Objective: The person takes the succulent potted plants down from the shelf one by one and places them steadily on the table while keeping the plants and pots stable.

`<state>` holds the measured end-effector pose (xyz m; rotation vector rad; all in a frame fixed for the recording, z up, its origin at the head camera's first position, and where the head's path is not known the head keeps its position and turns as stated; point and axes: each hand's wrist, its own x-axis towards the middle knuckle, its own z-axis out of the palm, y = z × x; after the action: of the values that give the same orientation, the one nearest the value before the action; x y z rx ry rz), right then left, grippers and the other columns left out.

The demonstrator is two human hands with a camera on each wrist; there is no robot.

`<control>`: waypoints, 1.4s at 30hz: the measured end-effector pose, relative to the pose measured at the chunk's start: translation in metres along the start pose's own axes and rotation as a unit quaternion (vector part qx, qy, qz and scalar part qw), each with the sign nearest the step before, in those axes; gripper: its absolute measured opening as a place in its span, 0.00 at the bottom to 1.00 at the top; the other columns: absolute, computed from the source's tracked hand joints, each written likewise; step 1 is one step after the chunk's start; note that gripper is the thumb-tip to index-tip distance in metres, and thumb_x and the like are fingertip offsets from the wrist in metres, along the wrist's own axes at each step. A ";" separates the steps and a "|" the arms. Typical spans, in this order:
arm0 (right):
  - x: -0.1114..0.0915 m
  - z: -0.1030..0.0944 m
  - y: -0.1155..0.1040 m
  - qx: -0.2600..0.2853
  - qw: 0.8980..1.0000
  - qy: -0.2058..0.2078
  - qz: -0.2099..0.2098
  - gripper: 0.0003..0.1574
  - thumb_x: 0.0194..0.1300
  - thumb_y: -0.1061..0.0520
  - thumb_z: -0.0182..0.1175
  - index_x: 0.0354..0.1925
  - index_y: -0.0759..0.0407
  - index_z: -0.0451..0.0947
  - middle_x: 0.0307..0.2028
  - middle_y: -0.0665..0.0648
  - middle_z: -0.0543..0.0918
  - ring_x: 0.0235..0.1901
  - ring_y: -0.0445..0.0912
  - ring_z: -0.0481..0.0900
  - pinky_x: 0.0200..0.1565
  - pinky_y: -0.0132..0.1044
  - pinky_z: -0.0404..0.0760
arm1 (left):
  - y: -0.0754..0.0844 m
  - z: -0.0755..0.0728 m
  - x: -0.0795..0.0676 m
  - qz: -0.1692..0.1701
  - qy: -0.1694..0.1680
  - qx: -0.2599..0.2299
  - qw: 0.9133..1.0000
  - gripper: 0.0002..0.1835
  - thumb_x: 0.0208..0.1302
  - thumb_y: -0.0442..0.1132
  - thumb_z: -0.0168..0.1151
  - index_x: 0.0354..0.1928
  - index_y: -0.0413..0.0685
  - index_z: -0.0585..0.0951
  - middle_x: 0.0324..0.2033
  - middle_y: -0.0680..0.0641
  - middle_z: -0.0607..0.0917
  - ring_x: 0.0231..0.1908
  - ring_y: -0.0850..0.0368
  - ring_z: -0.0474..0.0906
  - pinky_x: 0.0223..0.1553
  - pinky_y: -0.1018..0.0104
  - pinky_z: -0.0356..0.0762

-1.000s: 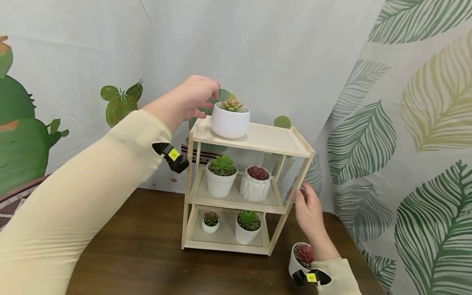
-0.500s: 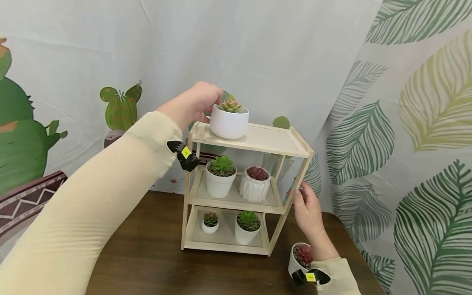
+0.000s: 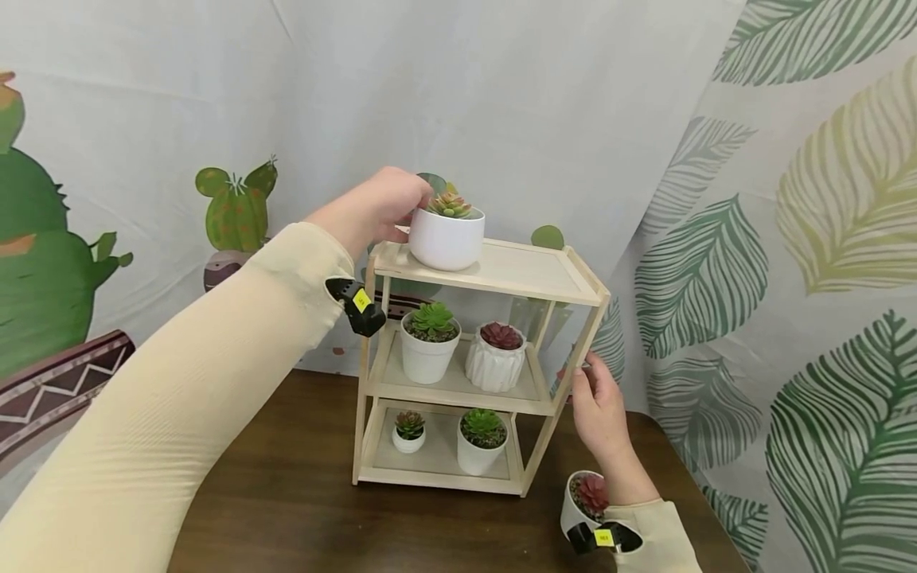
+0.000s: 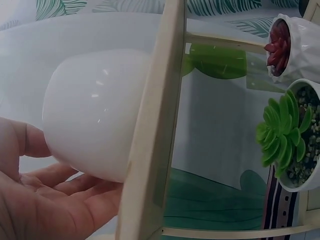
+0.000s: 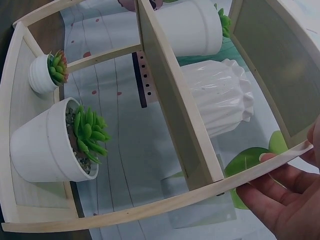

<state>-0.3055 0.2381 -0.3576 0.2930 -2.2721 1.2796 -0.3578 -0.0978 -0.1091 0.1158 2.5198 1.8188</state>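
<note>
On the top board of a light wooden three-tier shelf (image 3: 533,267) stands a white round pot with a succulent (image 3: 447,239), green with reddish tips. My left hand (image 3: 383,203) holds this pot by its left side, one finger at the rim and others along the wall, as the left wrist view shows; some fingertips are hidden. The pot's white wall (image 4: 95,110) fills the middle of that view. My right hand (image 3: 598,402) grips the shelf's right front post, its fingers curled round the wood (image 5: 272,162) in the right wrist view.
The middle tier bears a green succulent (image 3: 430,346) and a red one in a ribbed pot (image 3: 496,362). Below sit a small succulent (image 3: 408,434) and a green one (image 3: 481,446). Another red succulent (image 3: 583,501) stands on the brown table (image 3: 301,477) by my right forearm.
My left hand has come right and slightly down from beside the top pot and now holds it. The pot has hardly moved. My right hand stays on the post.
</note>
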 end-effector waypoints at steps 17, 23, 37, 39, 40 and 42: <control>-0.001 0.001 -0.001 0.000 1.000 0.010 -0.010 0.22 0.81 0.56 0.44 0.67 0.57 0.72 0.44 0.65 0.88 0.32 0.42 0.81 0.38 0.28 0.81 | -0.010 0.004 0.004 0.024 0.023 0.044 0.998 0.24 0.80 0.42 0.40 0.68 0.40 0.73 0.71 0.43 0.70 0.68 0.47 0.73 0.65 0.49 0.79; 0.000 0.002 0.001 0.000 1.000 0.012 -0.009 0.22 0.81 0.56 0.44 0.67 0.57 0.73 0.44 0.65 0.88 0.33 0.44 0.82 0.38 0.27 0.82 | -0.011 0.004 0.000 0.045 0.055 0.088 0.994 0.23 0.78 0.43 0.43 0.64 0.41 0.78 0.69 0.43 0.72 0.68 0.47 0.74 0.57 0.48 0.85; -0.002 0.000 -0.004 0.024 1.000 0.011 -0.009 0.24 0.81 0.57 0.45 0.68 0.60 0.72 0.47 0.68 0.88 0.39 0.45 0.85 0.39 0.25 0.82 | -0.014 0.008 -0.004 0.069 0.092 0.126 0.985 0.22 0.76 0.44 0.45 0.55 0.41 0.85 0.63 0.42 0.78 0.57 0.47 0.81 0.42 0.56 0.90; -0.002 0.001 -0.003 0.024 1.000 0.012 -0.006 0.24 0.81 0.57 0.45 0.68 0.60 0.72 0.46 0.68 0.88 0.38 0.44 0.85 0.39 0.25 0.82 | -0.015 0.008 -0.005 0.071 0.090 0.126 0.985 0.22 0.76 0.44 0.44 0.56 0.41 0.84 0.63 0.41 0.78 0.57 0.46 0.82 0.41 0.56 0.90; -0.002 0.001 -0.002 0.022 1.000 0.013 -0.004 0.24 0.81 0.56 0.45 0.68 0.60 0.72 0.46 0.68 0.88 0.38 0.44 0.85 0.39 0.25 0.82 | -0.015 0.008 -0.005 0.072 0.089 0.128 0.985 0.22 0.76 0.44 0.44 0.56 0.41 0.84 0.62 0.41 0.78 0.56 0.46 0.82 0.41 0.56 0.90; -0.001 0.002 -0.001 0.016 1.000 0.013 -0.001 0.24 0.81 0.56 0.45 0.68 0.59 0.72 0.46 0.68 0.88 0.37 0.43 0.85 0.39 0.26 0.83 | -0.015 0.007 -0.005 0.073 0.088 0.130 0.985 0.23 0.77 0.44 0.44 0.58 0.41 0.83 0.62 0.41 0.78 0.56 0.46 0.82 0.40 0.56 0.90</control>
<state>-0.3049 0.2355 -0.3584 0.2883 -2.2317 1.3133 -0.3530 -0.0963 -0.1256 0.1562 2.9362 1.5998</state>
